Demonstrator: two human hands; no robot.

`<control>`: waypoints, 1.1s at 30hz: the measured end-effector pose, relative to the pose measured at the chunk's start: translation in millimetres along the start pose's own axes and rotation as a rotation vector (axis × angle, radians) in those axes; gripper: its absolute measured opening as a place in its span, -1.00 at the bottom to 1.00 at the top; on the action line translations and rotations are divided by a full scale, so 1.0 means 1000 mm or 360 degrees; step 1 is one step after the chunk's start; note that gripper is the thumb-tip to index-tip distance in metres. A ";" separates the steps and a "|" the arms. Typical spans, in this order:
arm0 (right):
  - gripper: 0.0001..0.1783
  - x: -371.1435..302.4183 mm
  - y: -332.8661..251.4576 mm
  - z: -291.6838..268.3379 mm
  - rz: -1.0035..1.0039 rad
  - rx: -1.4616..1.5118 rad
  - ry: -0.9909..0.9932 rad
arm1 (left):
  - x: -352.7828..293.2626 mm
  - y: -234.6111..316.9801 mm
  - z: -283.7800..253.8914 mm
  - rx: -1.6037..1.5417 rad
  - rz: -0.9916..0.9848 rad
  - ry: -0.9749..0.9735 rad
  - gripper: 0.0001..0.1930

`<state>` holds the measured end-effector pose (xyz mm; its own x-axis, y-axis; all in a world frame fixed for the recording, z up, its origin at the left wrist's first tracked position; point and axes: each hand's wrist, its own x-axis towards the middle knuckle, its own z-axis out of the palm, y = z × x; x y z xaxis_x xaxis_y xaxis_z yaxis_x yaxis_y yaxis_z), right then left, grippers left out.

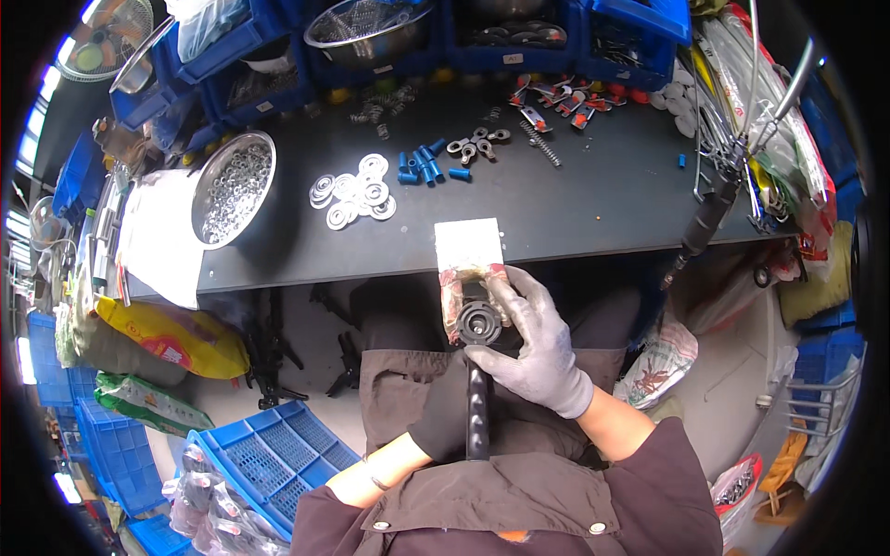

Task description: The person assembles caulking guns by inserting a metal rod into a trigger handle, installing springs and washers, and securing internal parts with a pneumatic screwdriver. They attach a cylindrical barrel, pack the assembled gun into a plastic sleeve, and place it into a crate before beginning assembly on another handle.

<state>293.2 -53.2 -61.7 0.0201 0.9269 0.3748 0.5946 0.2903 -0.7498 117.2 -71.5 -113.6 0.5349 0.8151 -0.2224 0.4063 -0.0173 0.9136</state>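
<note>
My left hand point(447, 412), in a black glove, is closed on a black ribbed rod point(477, 408); its fingers blend into the dark clothing. At the rod's upper end sits a round black head point(478, 324) with concentric rings. Around that head curls my right hand point(538, 347) in a grey glove, thumb below and fingers on its right side. The head lies between the arms of a worn, forked fixture point(451, 296), which juts from the table edge below a white plate point(467, 243). Whether the head touches the fixture, I cannot tell.
On the dark table point(371, 250) lie silvery discs point(357, 193), blue sleeves point(425, 164), metal links point(477, 145) and orange-tipped clips point(565, 97). A steel bowl point(234, 190) of small parts stands left. Blue bins point(514, 60) line the back. A hanging power screwdriver point(709, 218) is right.
</note>
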 end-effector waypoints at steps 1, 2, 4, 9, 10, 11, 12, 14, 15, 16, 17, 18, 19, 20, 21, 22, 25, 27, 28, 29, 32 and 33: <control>-0.14 0.002 -0.006 0.000 0.0056 0.0070 0.0049 | -0.003 0.002 0.004 -0.0342 -0.0082 -0.0005 -0.69; -0.14 0.003 -0.008 0.001 0.0060 0.0081 0.0037 | -0.006 0.004 0.002 -0.0343 -0.0096 0.0003 -0.69; -0.23 0.004 -0.010 0.003 0.0116 0.0109 0.0086 | -0.010 0.015 -0.001 -0.0716 -0.0193 -0.0081 -0.73; -0.35 0.009 -0.010 0.013 0.0102 0.0136 0.0230 | 0.007 0.012 -0.009 -0.0025 0.0307 0.0035 -0.80; -0.37 0.011 -0.011 0.014 0.0160 0.0160 0.0250 | 0.014 0.010 -0.009 0.0169 0.0411 0.0092 -0.81; -0.36 0.010 -0.011 0.016 0.0206 0.0195 0.0268 | 0.018 0.007 -0.010 0.0058 0.0440 0.0107 -0.83; -0.36 0.009 -0.010 0.016 0.0201 0.0189 0.0275 | 0.019 0.002 -0.011 0.0058 0.0451 0.0106 -0.83; -0.36 0.009 -0.006 0.012 0.0108 0.0159 0.0265 | 0.022 -0.004 -0.013 0.0225 0.0440 0.0099 -0.85; -0.41 0.007 -0.002 0.008 0.0060 0.0201 0.0264 | 0.024 -0.003 -0.012 0.0123 0.0388 0.0101 -0.86; -0.46 0.014 0.002 -0.003 0.0008 0.0152 0.0130 | 0.028 0.000 -0.014 0.0130 0.0400 0.0119 -0.86; -0.49 0.022 0.006 -0.014 0.0009 0.0109 0.0171 | 0.026 0.009 -0.017 0.0227 0.0444 0.0112 -0.86; -0.52 0.035 0.013 -0.024 0.0009 0.0071 0.0209 | 0.026 0.013 -0.019 0.0327 0.0484 0.0107 -0.86; -0.56 0.053 0.021 -0.032 -0.0028 -0.0057 0.0297 | 0.023 0.011 -0.018 0.0411 0.0418 0.0078 -0.83; -0.60 0.076 0.029 -0.037 -0.0063 -0.0179 0.0385 | 0.020 0.003 -0.017 0.0423 0.0406 0.0095 -0.83; -0.64 0.101 0.038 -0.041 -0.0015 -0.0365 0.0405 | 0.017 -0.008 -0.015 0.0234 0.0212 0.0054 -0.82; -0.67 0.124 0.049 -0.050 0.0040 -0.0578 0.0445 | 0.018 -0.011 -0.012 0.0038 0.0045 -0.0008 -0.81; -0.64 0.171 0.094 -0.063 0.0296 -0.1259 0.0228 | 0.017 -0.012 -0.012 0.0344 0.0215 0.0107 -0.80; -0.59 0.184 0.102 -0.069 0.0477 -0.1401 -0.0233 | 0.018 -0.003 -0.029 0.0305 0.0399 -0.0049 -0.79; -0.59 0.181 0.091 -0.069 0.0461 -0.1392 -0.0246 | 0.017 0.004 -0.041 0.0250 0.0577 -0.0216 -0.77; -0.62 0.169 0.070 -0.075 0.0398 -0.1099 -0.0126 | 0.017 0.019 -0.056 -0.0049 0.0672 -0.0316 -0.72; -0.73 0.128 0.026 -0.058 0.0226 0.0346 -0.0190 | 0.011 -0.010 -0.106 -0.0063 0.0376 -0.0510 -0.72; -0.75 0.109 0.009 -0.056 0.0149 0.0499 -0.0281 | 0.008 0.012 -0.114 -0.0132 0.0248 -0.0342 -0.76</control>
<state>345.4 36.8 2.8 -0.0924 0.9717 0.2173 0.3209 0.2357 -0.9173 41.5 1.2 -65.6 0.7346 0.6648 -0.1360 0.2494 -0.0782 0.9652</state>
